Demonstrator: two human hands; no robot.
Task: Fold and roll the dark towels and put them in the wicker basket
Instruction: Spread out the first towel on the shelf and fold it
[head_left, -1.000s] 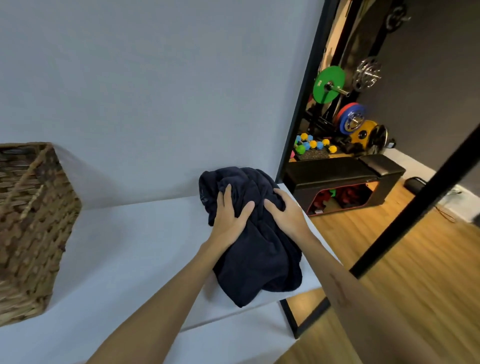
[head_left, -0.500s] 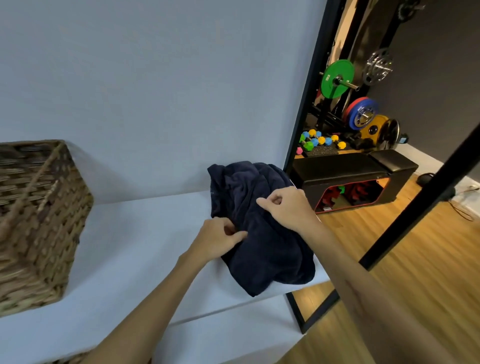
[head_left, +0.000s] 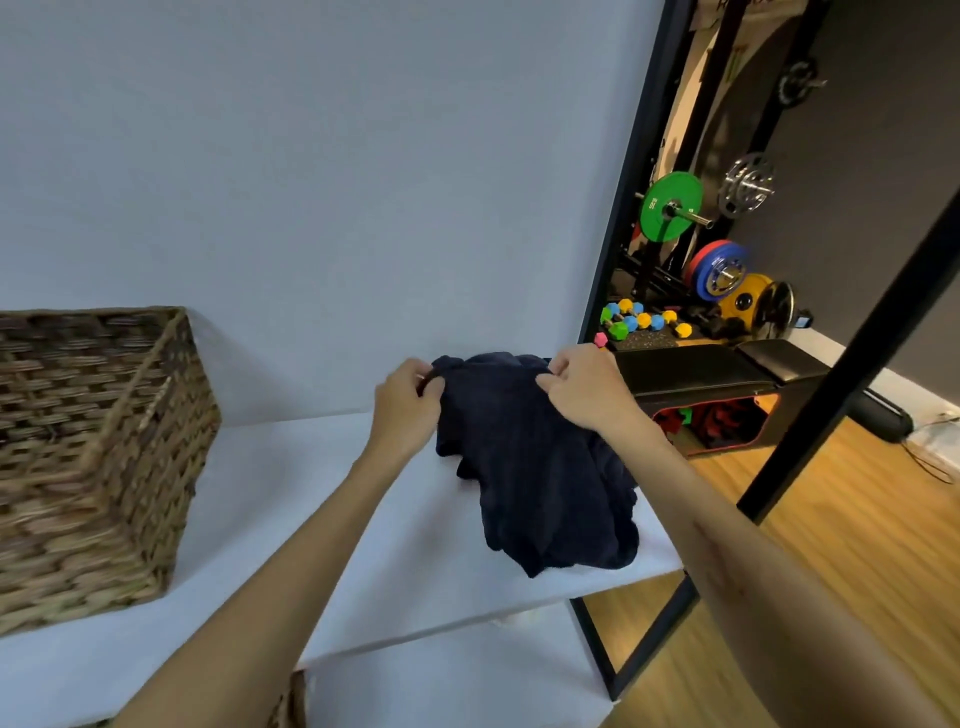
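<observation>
A dark navy towel (head_left: 535, 467) hangs crumpled above the right end of the white table (head_left: 291, 499), its lower folds resting on the surface near the table's edge. My left hand (head_left: 408, 408) pinches the towel's upper left edge. My right hand (head_left: 582, 389) pinches its upper right edge. Both hands hold the top edge up, roughly level with each other. The wicker basket (head_left: 104, 447) stands on the table at the far left, well apart from the towel, and its open top shows no towel inside.
A pale wall runs right behind the table. A black metal frame (head_left: 623, 218) stands at the table's right end. Beyond it lie a wooden floor, a black bench (head_left: 727, 374) and weight plates (head_left: 670, 208). A black post (head_left: 852, 353) slants across the right side.
Both hands went from pressing on the heaped towel to pinching its top edge and lifting it. My left hand moved up and left, and the towel now hangs from both hands.
</observation>
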